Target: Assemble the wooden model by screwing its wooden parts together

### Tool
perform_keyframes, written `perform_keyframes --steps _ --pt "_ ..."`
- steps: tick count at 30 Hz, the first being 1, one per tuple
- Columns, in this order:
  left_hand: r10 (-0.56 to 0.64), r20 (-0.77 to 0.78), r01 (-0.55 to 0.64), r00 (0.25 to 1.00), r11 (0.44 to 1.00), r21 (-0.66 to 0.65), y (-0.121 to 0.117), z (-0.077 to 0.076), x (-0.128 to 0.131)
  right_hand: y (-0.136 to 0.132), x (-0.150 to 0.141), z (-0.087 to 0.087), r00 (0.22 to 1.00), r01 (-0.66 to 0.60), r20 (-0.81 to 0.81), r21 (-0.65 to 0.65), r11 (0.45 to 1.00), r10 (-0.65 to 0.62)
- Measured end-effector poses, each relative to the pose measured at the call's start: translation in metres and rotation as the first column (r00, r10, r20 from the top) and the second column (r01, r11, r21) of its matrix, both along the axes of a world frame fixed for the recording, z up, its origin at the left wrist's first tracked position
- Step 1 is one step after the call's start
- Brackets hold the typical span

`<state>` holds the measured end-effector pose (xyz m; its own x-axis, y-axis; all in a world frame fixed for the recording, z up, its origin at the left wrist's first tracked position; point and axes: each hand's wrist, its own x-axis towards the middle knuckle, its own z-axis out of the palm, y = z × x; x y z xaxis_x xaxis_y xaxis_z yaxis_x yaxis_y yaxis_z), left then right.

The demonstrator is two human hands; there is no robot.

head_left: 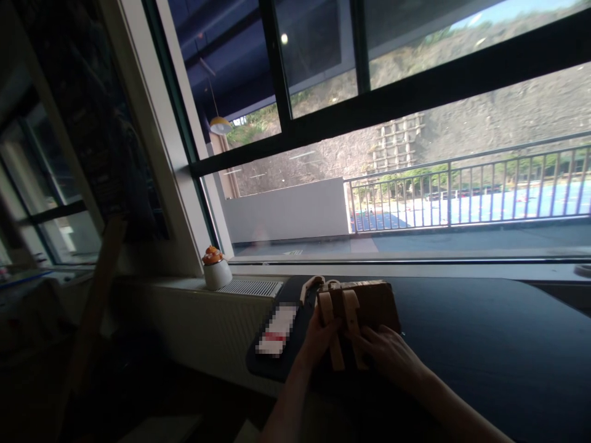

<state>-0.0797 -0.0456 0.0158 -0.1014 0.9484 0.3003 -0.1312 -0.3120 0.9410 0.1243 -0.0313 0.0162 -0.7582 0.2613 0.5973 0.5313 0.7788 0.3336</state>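
Note:
A brown wooden box (369,301) with two pale straps (351,320) over it lies on the dark table (484,344) near the window. My left hand (318,339) grips the box's left side, fingers curled on the left strap. My right hand (390,354) rests against the box's near edge by the right strap, its fingers bent and close together. Whether it grips anything is hard to make out in the dim light.
A flat card or phone with a blurred face (277,329) lies on the table's left end. A small white pot with an orange top (216,269) stands on the sill by a vent grille (252,287). Large windows fill the background. A wooden chair back (95,307) stands at left.

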Motion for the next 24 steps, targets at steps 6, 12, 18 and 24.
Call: perform_keyframes --steps 6,12,18,24 --pt "0.056 -0.039 -0.056 0.998 0.998 -0.009 -0.005 0.008 0.003 -0.003 0.000 0.000 1.000 0.009 -0.005 -0.019 1.000 -0.009" --pt "0.069 -0.039 -0.067 0.997 0.997 0.033 -0.009 0.014 0.005 -0.004 0.001 0.001 1.000 0.011 -0.013 -0.042 0.999 -0.012" --pt "0.022 0.005 -0.022 1.000 1.000 -0.016 -0.008 0.013 0.005 -0.004 0.001 0.002 1.000 0.018 -0.017 -0.061 0.998 -0.019" --pt "0.011 -0.017 -0.011 1.000 1.000 0.002 -0.006 0.010 0.003 -0.006 0.001 0.004 1.000 -0.006 -0.020 -0.065 0.998 0.005"
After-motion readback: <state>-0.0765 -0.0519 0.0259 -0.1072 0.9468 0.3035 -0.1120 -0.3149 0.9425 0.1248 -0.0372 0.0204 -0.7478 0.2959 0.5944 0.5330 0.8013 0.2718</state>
